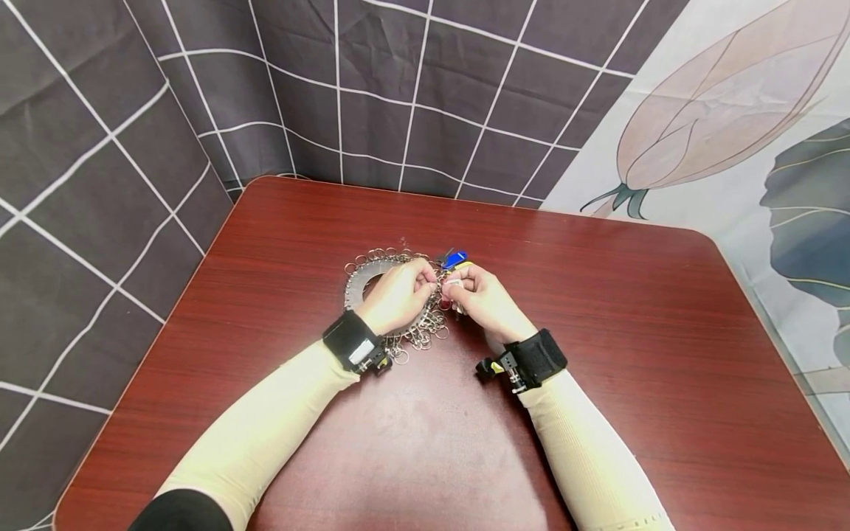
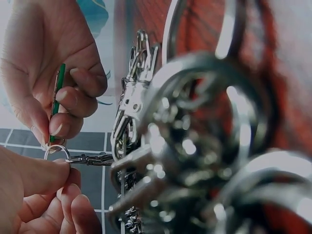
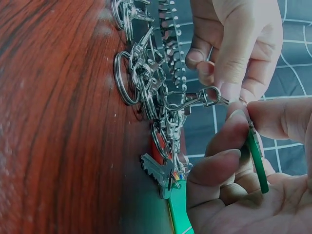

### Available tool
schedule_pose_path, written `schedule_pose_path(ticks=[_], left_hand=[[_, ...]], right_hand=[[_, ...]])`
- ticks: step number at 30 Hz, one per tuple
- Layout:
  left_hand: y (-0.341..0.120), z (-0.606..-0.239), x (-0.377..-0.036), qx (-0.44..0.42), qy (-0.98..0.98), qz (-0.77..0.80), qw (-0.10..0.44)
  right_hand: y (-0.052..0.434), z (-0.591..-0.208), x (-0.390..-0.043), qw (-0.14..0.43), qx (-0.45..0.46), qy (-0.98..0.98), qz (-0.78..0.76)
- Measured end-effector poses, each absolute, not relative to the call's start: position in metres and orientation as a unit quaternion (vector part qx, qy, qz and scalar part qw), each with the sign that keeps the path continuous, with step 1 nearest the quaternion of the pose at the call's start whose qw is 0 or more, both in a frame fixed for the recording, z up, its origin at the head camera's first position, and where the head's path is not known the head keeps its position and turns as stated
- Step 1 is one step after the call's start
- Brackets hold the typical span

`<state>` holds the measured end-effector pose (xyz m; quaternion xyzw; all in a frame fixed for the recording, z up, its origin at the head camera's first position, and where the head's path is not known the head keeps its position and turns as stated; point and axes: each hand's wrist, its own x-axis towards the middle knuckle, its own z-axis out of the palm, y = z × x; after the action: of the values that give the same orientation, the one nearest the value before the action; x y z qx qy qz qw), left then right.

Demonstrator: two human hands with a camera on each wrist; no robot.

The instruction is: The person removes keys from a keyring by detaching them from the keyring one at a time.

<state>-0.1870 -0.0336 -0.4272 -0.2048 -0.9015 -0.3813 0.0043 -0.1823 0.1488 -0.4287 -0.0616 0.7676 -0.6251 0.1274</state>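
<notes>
My left hand [image 1: 397, 296] pinches a split ring [image 2: 65, 150] between thumb and finger, in front of the right part of a flat metal hoop [image 1: 356, 286]. That ring hangs on a small swivel clasp [image 3: 196, 97] leading back to the hoop. Facing it, my right hand [image 1: 490, 301] grips a thin green key tag [image 3: 256, 157] edge-on, its fingertips meeting the left thumb at the ring. In the right wrist view, a silver key [image 3: 157, 171] and another green tag [image 3: 179, 208] hang below the clasps. The tag's joint with the ring is hidden by fingertips.
Many clasps with split rings [image 1: 422, 338] fringe the hoop. A blue key tag [image 1: 454, 259] lies just beyond the right fingers, at the hoop's right side. All this rests on a reddish-brown table [image 1: 584, 310]. A dark gridded curtain [image 1: 378, 88] stands behind the table.
</notes>
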Motion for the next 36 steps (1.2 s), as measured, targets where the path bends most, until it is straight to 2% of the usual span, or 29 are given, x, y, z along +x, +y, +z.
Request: schedule_pose_path(ticks=[11,22,36], left_hand=[[-0.0332,-0.4282,-0.1871,-0.214,-0.908,-0.359,-0.029],[-0.0347,-0.4279,-0.1864,-0.214,-0.908,-0.36,-0.032],[-0.0344,-0.4316,-0.1871,-0.193,-0.909,-0.37,-0.002]], right_hand=[[0.1496,-0.4294,-0.1831,0.109,-0.054,0.765,-0.632],[0.149,-0.4307,-0.1841,0.107,-0.055,0.758,-0.641],[0.1482,-0.4311,-0.1829,0.122,-0.067,0.757,-0.639]])
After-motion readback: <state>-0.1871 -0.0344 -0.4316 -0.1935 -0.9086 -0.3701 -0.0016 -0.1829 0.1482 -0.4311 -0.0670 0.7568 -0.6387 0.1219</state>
